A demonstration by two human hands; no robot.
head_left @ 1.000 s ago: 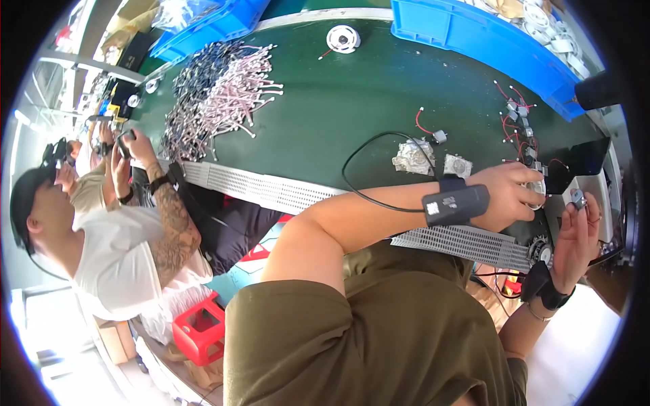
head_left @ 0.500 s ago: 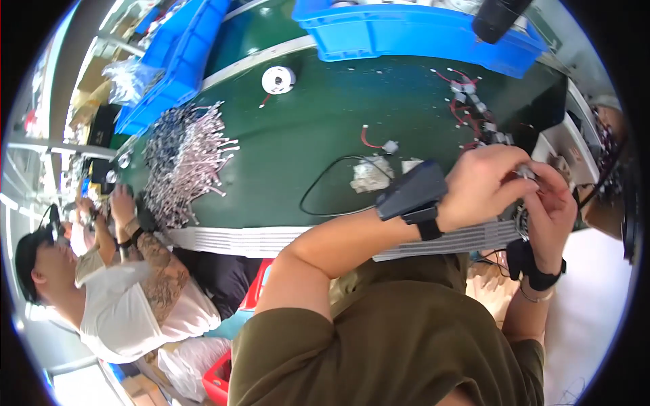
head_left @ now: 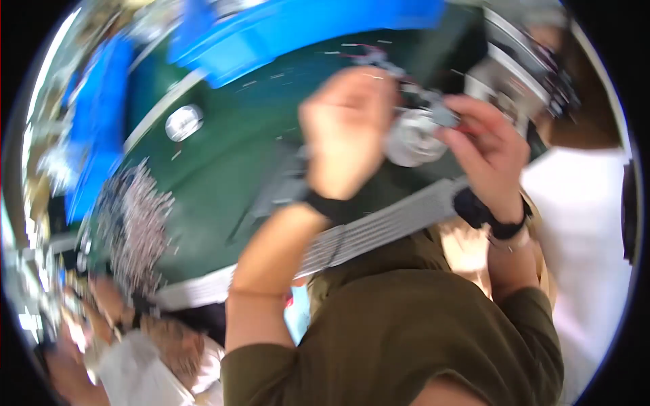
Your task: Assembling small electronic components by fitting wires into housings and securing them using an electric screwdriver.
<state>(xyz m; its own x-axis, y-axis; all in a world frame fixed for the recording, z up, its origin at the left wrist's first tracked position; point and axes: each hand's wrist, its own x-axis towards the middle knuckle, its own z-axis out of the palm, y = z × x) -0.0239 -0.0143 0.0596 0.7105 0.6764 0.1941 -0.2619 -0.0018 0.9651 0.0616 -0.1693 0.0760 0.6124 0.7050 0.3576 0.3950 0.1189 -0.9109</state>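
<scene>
Between thumb and fingers of my right hand (head_left: 489, 145) is a small grey part (head_left: 444, 116); its kind is too blurred to make out. Just left of it and slightly lower is a white round housing (head_left: 413, 140) with a ringed face. My left hand (head_left: 349, 122), smeared by motion, is right beside the housing, its fingers blurred and partly hidden. Whether it touches the housing I cannot tell. Small grey parts with red wires (head_left: 372, 59) lie on the green table (head_left: 223, 166) beyond my hands.
Another white round housing (head_left: 183, 123) sits farther left. A heap of bundled wires (head_left: 139, 223) lies at the table's left. Blue bins (head_left: 298, 34) line the far side; another blue bin (head_left: 101, 128) is at far left. A co-worker in a white shirt (head_left: 145, 369) sits lower left.
The view has swung, so the table appears shifted left and tilted. My hands, together before, are now apart. The white round housing now shows between them, and the grey part is in my right hand.
</scene>
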